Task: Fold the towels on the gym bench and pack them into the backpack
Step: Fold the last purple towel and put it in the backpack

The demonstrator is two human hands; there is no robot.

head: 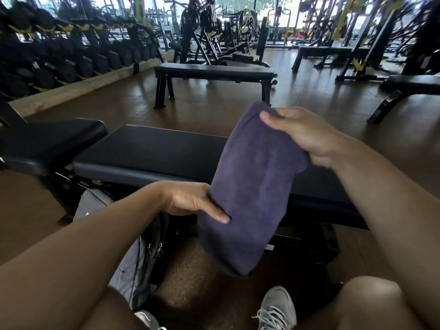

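Observation:
A folded purple-grey towel (252, 186) hangs upright in the air in front of the black gym bench (152, 153). My right hand (307, 136) pinches its top edge, thumb in front. My left hand (190, 201) holds the towel's left side lower down, thumb across the front, fingers hidden behind the cloth. The grey backpack (135, 258) stands on the floor against the bench, below my left forearm, its zip pulls showing. I cannot see whether it is open at the top.
A second padded seat (47, 144) adjoins the bench at the left. Another flat bench (214, 72) stands farther back. Dumbbell racks (71, 55) line the left wall and machines fill the back. My knees and grey shoes (276, 308) are at the bottom.

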